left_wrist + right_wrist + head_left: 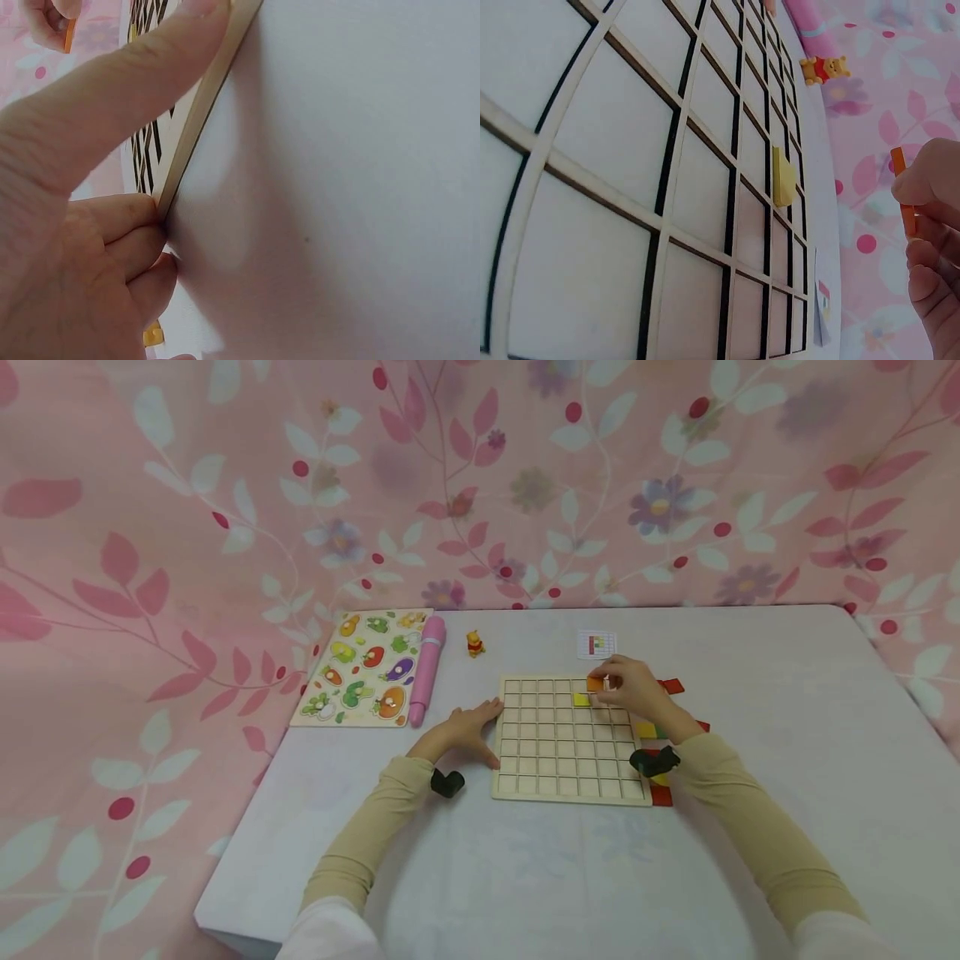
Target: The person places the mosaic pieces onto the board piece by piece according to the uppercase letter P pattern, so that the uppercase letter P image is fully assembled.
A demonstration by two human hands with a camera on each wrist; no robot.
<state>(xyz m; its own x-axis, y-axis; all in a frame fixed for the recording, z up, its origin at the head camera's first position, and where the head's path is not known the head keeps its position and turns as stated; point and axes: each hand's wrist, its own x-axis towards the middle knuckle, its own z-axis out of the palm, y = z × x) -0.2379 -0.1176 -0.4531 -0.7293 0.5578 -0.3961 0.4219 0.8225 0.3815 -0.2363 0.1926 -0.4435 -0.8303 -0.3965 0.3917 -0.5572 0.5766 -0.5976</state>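
Observation:
A wooden grid board (557, 747) lies on the table, its cells framed by thin raised strips. My right hand (634, 692) pinches an orange square tile (902, 187) between thumb and fingers above the board's far right part. One yellow tile (581, 700) sits in a cell near the far edge, just left of that hand. Along the board's left edge my left hand (467, 732) rests with thumb and fingers spread; the left wrist view shows its thumb (135, 90) across the rim and the fingers against the side.
Red, yellow and green tiles (662, 796) lie along the board's right side, partly under the right forearm. Behind the board are a small pattern card (597, 644) and a bear figurine (475, 644). A vegetable puzzle board (360, 668) and a pink tube (427, 672) lie at left.

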